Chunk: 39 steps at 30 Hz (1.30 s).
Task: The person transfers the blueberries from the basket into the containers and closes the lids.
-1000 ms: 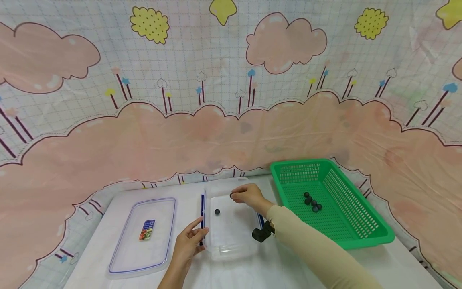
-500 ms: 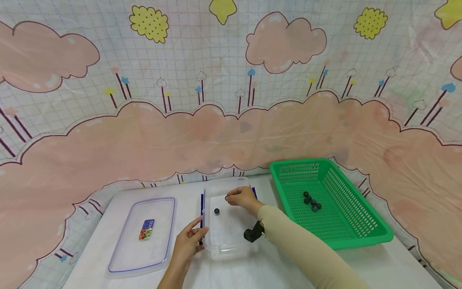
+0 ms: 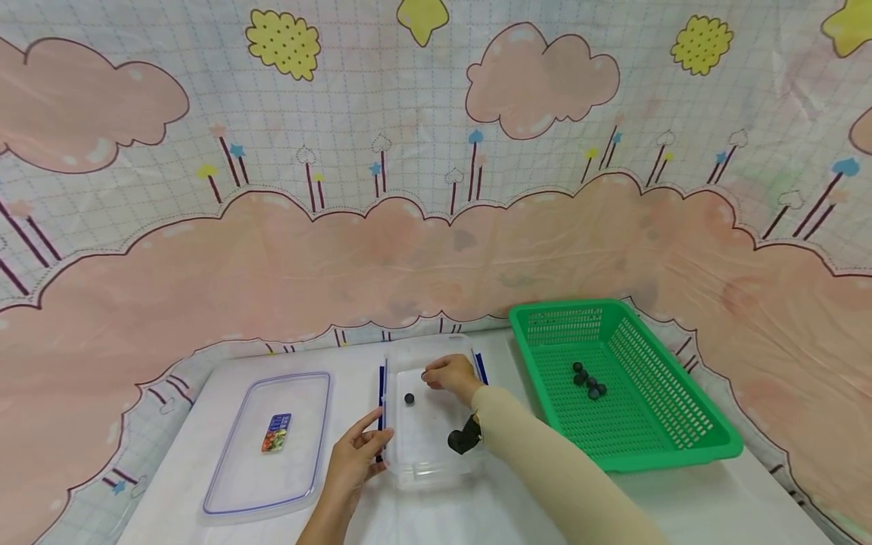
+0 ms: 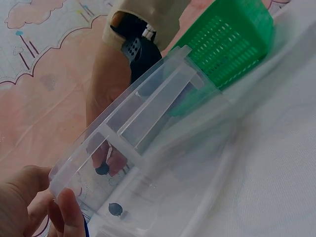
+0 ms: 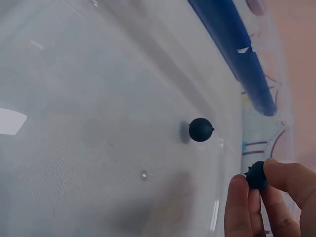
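Note:
A clear plastic food box [image 3: 432, 446] with blue side clips stands mid-table. My left hand [image 3: 354, 454] holds its left wall, with thumb and fingers on either side of the edge in the left wrist view. One blueberry [image 3: 409, 399] lies on the box floor toward the left wall. Within the box's outline, over its far half, my right hand [image 3: 451, 376] pinches a second blueberry [image 5: 256, 176] between thumb and fingertips. The right wrist view shows this held berry beside the lying one, a short gap between them.
To the right is a green slotted basket [image 3: 681, 443] with several blueberries [image 3: 590, 381] on its floor. A clear lid [image 3: 306, 431] with a blue seal and a colourful label [image 3: 276, 433] lies flat at the left. A patterned cloth [image 3: 409, 265] hangs behind the white table.
My right hand has moved left with its pinched blueberry, closer to the berry in the box. The left hand keeps its hold on the box wall.

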### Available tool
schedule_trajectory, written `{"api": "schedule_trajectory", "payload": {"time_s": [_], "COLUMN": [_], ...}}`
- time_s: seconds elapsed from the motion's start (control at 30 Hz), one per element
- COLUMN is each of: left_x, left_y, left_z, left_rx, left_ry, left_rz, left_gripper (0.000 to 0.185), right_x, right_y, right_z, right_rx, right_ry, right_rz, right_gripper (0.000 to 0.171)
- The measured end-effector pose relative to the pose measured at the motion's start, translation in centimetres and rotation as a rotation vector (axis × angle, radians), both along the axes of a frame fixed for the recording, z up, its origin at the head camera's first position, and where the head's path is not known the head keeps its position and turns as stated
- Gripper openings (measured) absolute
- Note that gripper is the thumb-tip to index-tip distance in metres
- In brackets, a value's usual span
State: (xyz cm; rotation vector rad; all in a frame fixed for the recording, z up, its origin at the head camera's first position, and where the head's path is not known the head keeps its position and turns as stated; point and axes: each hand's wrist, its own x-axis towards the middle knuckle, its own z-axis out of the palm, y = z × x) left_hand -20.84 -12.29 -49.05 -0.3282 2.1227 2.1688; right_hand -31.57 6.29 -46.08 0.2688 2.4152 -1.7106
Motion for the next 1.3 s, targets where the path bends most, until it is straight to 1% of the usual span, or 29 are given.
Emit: {"api": "schedule_trajectory", "payload": {"time_s": [0.23, 0.43, 0.63, 1.0, 1.17, 1.3], "left_x": [0.0, 0.2, 0.2, 0.0, -0.1, -0.1], "left_y": [0.3, 0.2, 0.2, 0.2, 0.2, 0.1], "left_z": [-0.1, -0.1, 0.1, 0.1, 0.0, 0.0], "left_rx": [0.002, -0.015, -0.023, -0.038, -0.046, -0.044], "left_ry": [-0.003, 0.003, 0.002, 0.008, 0.002, -0.002], "left_rz": [-0.004, 0.001, -0.001, -0.002, 0.004, 0.005], "left_gripper": [0.055, 0.057, 0.057, 0.055, 0.054, 0.054], "right_x": [-0.7, -0.8, -0.9, -1.0, -1.2, -1.2], "right_y": [-0.2, -0.2, -0.1, -0.3, -0.4, -0.6], "right_z": [-1.4, -1.9, -2.3, -2.8, -3.0, -3.1], "right_rx": [0.063, 0.072, 0.085, 0.165, 0.181, 0.181], "right_ry": [-0.029, -0.059, -0.051, -0.035, -0.039, -0.009], "right_rz": [-0.036, -0.036, -0.023, -0.006, 0.001, 0.014], "right_gripper": [0.017, 0.018, 0.016, 0.013, 0.012, 0.01]}}
